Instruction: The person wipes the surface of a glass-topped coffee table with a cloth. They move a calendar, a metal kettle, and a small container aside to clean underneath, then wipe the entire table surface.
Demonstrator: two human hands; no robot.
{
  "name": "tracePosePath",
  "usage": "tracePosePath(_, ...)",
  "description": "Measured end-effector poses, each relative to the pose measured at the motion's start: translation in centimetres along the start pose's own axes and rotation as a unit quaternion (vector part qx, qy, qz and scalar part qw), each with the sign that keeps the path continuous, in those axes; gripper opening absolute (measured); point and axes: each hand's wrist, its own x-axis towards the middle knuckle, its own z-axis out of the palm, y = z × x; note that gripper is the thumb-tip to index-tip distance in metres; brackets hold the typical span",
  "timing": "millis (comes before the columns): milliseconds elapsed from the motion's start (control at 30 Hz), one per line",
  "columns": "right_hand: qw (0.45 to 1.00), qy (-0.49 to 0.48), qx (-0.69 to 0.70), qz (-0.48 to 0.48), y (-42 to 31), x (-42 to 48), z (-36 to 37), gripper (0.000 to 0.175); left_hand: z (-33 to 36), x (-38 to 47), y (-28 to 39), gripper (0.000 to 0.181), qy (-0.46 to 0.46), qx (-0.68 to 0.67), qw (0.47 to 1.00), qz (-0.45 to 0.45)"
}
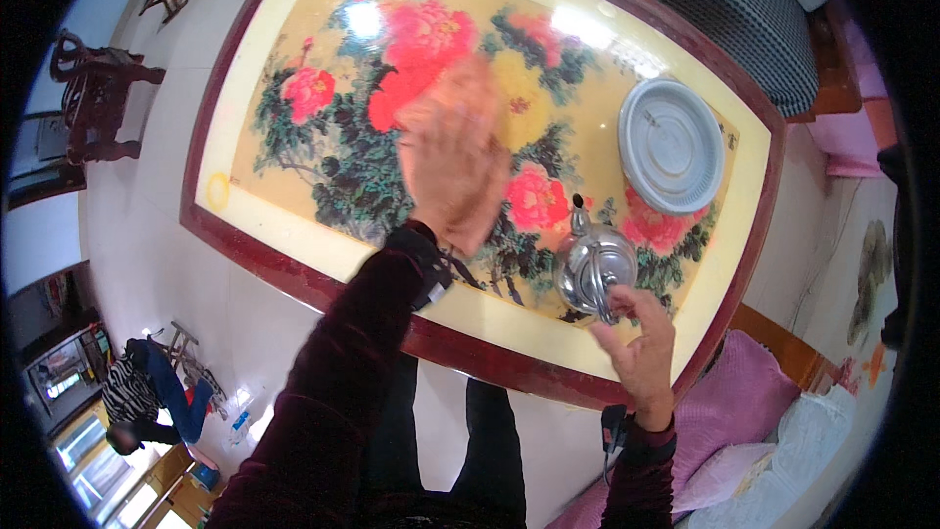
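My left hand (pixel 448 169), blurred, lies over a salmon-coloured cloth (pixel 481 213) on the tabletop (pixel 294 231), near its middle. The top bears a painted pattern of red, pink and yellow peonies. To the right stands a shiny metal teapot (pixel 587 268), its spout pointing towards the table's far side. My right hand (pixel 639 345) is at the teapot's handle, thumb and fingers apart; whether the fingertips touch the handle is unclear. A round grey-blue plastic tray (pixel 672 147) sits beyond the teapot at the right.
A dark red rim (pixel 507 364) edges the table. A sofa with a dark checked cover (pixel 712 7) adjoins the far side. Pink cushions (pixel 734 397) lie at the lower right. A person (pixel 150 389) sits at the lower left; a carved wooden chair (pixel 99 99) stands at the left.
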Motion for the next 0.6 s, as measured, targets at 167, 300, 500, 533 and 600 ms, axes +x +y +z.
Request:
tracePosePath(167, 0.996, 0.027, 0.047, 0.077, -1.0, 0.5, 4.0, 0.024, -2.7, -9.4, 3.4, 0.053, -0.087, -0.089, 0.987, 0.099)
tracePosePath(300, 0.978, 0.003, 0.129, 0.165, -0.6, 0.9, 4.2, 0.018, -5.9, -15.9, 0.9, 0.05, -0.162, -0.096, 0.977, 0.096)
tracePosePath(500, 0.988, 0.064, 0.072, 0.124, 0.5, 1.0, 1.3, 0.033, -5.9, -16.1, -7.8, 0.06, -0.112, 0.037, 0.991, -0.057)
tracePosePath(533, 0.987, 0.064, 0.075, 0.125, 0.9, 0.7, 0.8, 0.033, -5.5, -15.3, -9.1, 0.064, -0.134, 0.074, 0.983, -0.103)
tracePosePath(600, 0.978, 0.069, 0.101, 0.172, 1.8, -0.1, -0.3, 0.032, -3.6, -13.1, -10.4, 0.066, -0.081, 0.054, 0.978, -0.182)
